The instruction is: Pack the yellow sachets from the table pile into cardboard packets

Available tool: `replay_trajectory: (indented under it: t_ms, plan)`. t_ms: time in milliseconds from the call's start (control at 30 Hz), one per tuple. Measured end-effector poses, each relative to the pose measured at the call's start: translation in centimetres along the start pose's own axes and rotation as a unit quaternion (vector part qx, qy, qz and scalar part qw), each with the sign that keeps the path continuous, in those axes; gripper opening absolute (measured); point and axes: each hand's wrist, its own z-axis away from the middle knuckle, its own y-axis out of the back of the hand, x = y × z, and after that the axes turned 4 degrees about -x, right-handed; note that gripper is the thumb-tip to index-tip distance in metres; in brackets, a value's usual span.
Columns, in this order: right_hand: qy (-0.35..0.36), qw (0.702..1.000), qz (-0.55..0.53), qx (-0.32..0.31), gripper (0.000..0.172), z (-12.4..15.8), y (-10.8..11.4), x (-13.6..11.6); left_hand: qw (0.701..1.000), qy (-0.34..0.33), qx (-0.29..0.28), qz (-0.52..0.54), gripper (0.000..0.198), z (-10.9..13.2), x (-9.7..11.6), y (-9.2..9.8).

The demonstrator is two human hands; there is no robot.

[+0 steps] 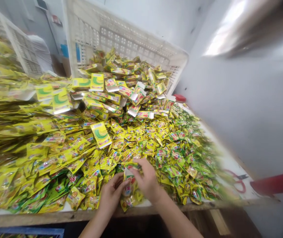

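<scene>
My left hand (111, 191) is closed around the lower part of a small printed carton (129, 182), with a white flap standing up at its top. My right hand (147, 178) pinches a yellow candy packet (129, 164) at the carton's top; how far the packet is inside, I cannot tell. Loose yellow packets lie just below the carton at the table edge. Around both hands spreads a thick heap of small yellow and green packets (176, 158). A yellow carton (101, 135) rests on the heap beyond my left hand.
A tipped white plastic crate (131, 29) spills many flat cartons at the back. Another white crate (15, 43) stands at the left behind piled packet strips. Red-handled scissors (240, 185) and a red object (277, 182) lie at the right. A wall rises along that side.
</scene>
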Motion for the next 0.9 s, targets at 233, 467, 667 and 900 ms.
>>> replay_trajectory:
  t_ms: [233,467,667,900]
  plan:
    - [-0.057,0.993,0.013,-0.102,0.027,2.0,0.2,0.8,0.998,0.001,-0.010,-0.059,0.023,0.9,-0.7,0.2]
    - [-0.057,0.970,0.058,-0.228,0.029,0.7,1.6,-1.1,0.998,-0.021,-0.035,-0.041,0.032,1.5,-0.8,-0.9]
    - [-0.059,0.982,0.040,-0.176,0.023,1.3,0.9,-0.3,0.999,0.016,-0.048,-0.004,0.032,1.5,-1.2,-0.6]
    - [-0.050,0.987,0.006,-0.150,0.012,3.7,0.8,0.3,0.999,0.017,-0.045,0.016,0.031,1.8,-1.0,-0.3]
